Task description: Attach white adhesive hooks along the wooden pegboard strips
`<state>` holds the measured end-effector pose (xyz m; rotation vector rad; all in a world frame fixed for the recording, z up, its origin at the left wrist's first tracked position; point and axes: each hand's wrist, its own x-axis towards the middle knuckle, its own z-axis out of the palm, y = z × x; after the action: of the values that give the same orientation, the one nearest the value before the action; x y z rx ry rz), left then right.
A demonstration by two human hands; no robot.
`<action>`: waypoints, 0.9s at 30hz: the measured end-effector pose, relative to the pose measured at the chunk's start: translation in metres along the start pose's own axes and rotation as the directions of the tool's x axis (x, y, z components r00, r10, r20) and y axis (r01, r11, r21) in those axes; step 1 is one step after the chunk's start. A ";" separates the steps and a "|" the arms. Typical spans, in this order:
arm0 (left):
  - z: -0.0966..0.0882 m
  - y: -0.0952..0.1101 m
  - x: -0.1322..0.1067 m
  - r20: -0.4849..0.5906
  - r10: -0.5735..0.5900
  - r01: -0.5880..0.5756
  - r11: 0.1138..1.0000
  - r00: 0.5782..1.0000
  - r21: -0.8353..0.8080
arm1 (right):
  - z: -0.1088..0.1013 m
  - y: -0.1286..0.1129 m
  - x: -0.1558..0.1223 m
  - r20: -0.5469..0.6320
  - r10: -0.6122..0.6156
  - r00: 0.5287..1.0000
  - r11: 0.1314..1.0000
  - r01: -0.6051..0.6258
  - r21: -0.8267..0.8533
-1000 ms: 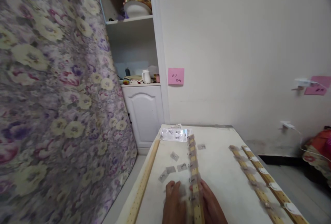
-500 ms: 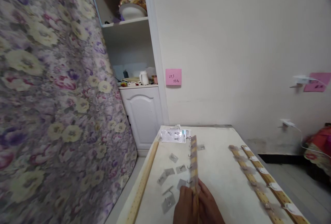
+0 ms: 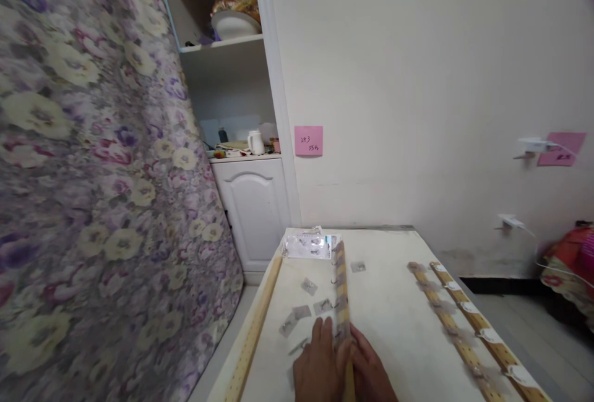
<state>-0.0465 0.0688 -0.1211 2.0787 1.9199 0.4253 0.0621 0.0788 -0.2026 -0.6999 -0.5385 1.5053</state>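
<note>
A long wooden strip [image 3: 342, 297] with clear patches and small metal hooks along its left edge runs up the middle of the table. My right hand [image 3: 371, 368] is closed on its near end from the right side. My left hand [image 3: 318, 362] lies against the strip's left side, thumb touching the wood, fingers stretched forward and off the strip. Just beyond those fingertips is a clear hook patch [image 3: 323, 307]. More patches lie around it, among them one [image 3: 309, 286] further back. Part of the strip's near end is hidden by my hands.
On the right lie two finished-looking strips, one with clear hooks [image 3: 439, 306] and one with white hooks [image 3: 485, 335]. A bare wooden strip [image 3: 255, 331] runs along the left edge. A hook package [image 3: 306, 247] sits at the back; a single patch [image 3: 358, 266] lies right of the middle strip.
My left hand has shifted left and forward, its curled fingers now straightened out over the loose patches. My right hand still grips the strip.
</note>
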 end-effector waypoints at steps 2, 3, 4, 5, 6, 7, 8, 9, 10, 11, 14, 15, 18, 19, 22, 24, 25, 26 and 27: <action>0.002 0.007 0.004 -0.015 0.023 -0.023 0.999 1.000 0.040 | -0.001 0.003 0.003 -0.008 -0.020 1.000 1.000 0.020 0.001; 0.004 0.011 0.006 -0.035 0.046 -0.044 0.997 0.998 0.063 | -0.002 0.004 0.004 -0.010 -0.024 1.000 1.000 0.024 0.008; 0.005 0.014 0.008 -0.060 0.076 -0.070 0.993 0.995 0.090 | -0.002 0.004 0.004 -0.005 -0.018 1.000 1.000 0.018 0.009; 0.006 0.016 0.010 -0.086 0.109 -0.099 0.988 0.990 0.120 | -0.002 0.004 0.004 0.006 -0.007 1.000 1.000 0.007 0.000; 0.006 0.017 0.012 -0.110 0.143 -0.126 0.980 0.984 0.151 | -0.002 0.003 0.004 0.007 -0.005 1.000 1.000 0.005 -0.012; 0.007 0.017 0.014 -0.126 0.173 -0.149 0.972 0.977 0.179 | -0.002 0.002 0.004 0.004 -0.006 1.000 1.000 0.006 -0.028; 0.007 0.015 0.016 -0.134 0.194 -0.165 0.965 0.972 0.202 | -0.001 0.001 0.003 0.000 -0.006 1.000 0.999 0.006 -0.046; 0.006 0.013 0.019 -0.143 0.200 -0.167 0.962 0.969 0.217 | -0.001 -0.001 0.002 -0.001 -0.006 1.000 0.998 0.006 -0.057; 0.005 0.009 0.022 -0.154 0.188 -0.151 0.963 0.970 0.224 | 0.000 -0.003 0.000 0.002 -0.004 1.000 0.998 0.004 -0.058; 0.003 0.005 0.025 -0.165 0.164 -0.125 0.967 0.973 0.223 | 0.000 -0.005 -0.001 0.009 -0.001 1.000 0.999 0.001 -0.050; 0.000 -0.007 0.032 -0.173 0.101 -0.074 0.985 0.980 0.158 | 0.005 -0.010 -0.005 0.038 0.034 0.999 0.999 -0.032 -0.033; 0.000 -0.008 0.034 -0.174 0.097 -0.077 0.990 0.980 0.118 | 0.006 -0.012 -0.006 0.038 0.038 0.999 0.999 -0.036 -0.040; 0.003 -0.003 0.039 -0.216 0.091 -0.095 0.995 0.972 -0.007 | 0.011 -0.014 -0.007 0.044 0.036 0.998 0.998 -0.033 -0.058; 0.004 0.001 0.040 -0.232 0.080 -0.090 0.995 0.969 -0.034 | 0.011 -0.014 -0.006 0.053 0.030 0.998 0.998 -0.028 -0.052; 0.001 0.017 0.044 -0.194 0.044 -0.054 0.998 0.980 -0.044 | 0.011 -0.011 -0.004 0.067 0.021 0.998 0.999 -0.018 -0.044; -0.004 0.024 0.046 -0.107 0.001 -0.005 0.999 0.994 -0.040 | 0.008 -0.009 -0.003 0.052 0.012 0.999 0.998 -0.009 -0.062; -0.006 0.025 0.047 -0.065 -0.021 0.017 0.998 0.998 -0.061 | 0.007 -0.008 -0.003 0.044 0.010 0.999 0.998 -0.007 -0.069; -0.008 0.025 0.047 -0.037 -0.042 0.038 0.994 0.998 -0.101 | 0.006 -0.007 -0.003 0.043 0.011 0.999 0.997 -0.008 -0.072; -0.009 0.023 0.047 -0.028 -0.058 0.053 0.986 0.998 -0.156 | 0.005 -0.006 -0.003 0.046 0.017 0.999 0.997 -0.013 -0.073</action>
<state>-0.0256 0.1135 -0.1026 1.9269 1.8921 0.5805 0.0631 0.0769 -0.1942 -0.7281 -0.6266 1.5252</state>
